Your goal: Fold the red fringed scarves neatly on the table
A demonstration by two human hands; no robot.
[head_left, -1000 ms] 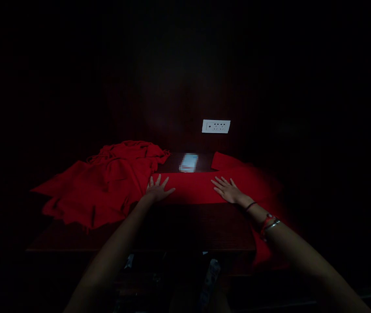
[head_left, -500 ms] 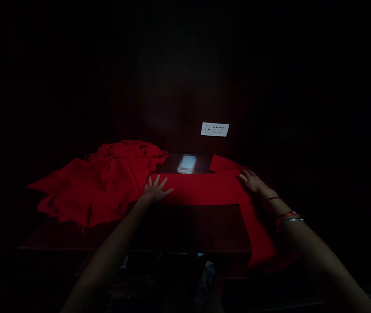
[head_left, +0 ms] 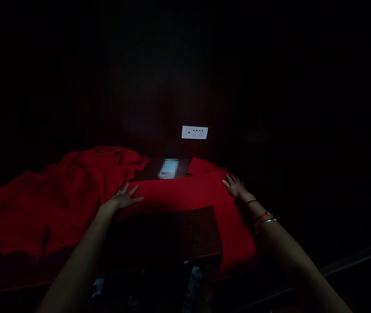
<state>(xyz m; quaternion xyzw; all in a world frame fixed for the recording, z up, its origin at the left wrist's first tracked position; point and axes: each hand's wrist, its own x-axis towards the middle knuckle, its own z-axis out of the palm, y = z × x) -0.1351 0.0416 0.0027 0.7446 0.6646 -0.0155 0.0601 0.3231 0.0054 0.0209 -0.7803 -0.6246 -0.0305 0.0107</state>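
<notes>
A folded red cloth (head_left: 178,191), like a scarf or shawl, lies in a flat strip across a dark wooden tabletop (head_left: 201,230). Its right part hangs down over the table's right edge. My left hand (head_left: 125,200) rests palm down with fingers spread on the strip's left end, beside a crumpled pile of red fringed cloth (head_left: 77,182). At the strip's right end, my right hand (head_left: 235,187) lies flat, its fingers stretched out over the fabric. Neither hand grips anything.
Behind the strip lies a bright, blurred-out rectangular object (head_left: 168,168), perhaps a phone. A white socket panel (head_left: 195,132) is fixed to the dark wall. Much of the room is too dark to make out.
The view has turned, so everything sits further left in the picture. My left hand has slid slightly left along the cloth. My right hand stays at about the same spot on it.
</notes>
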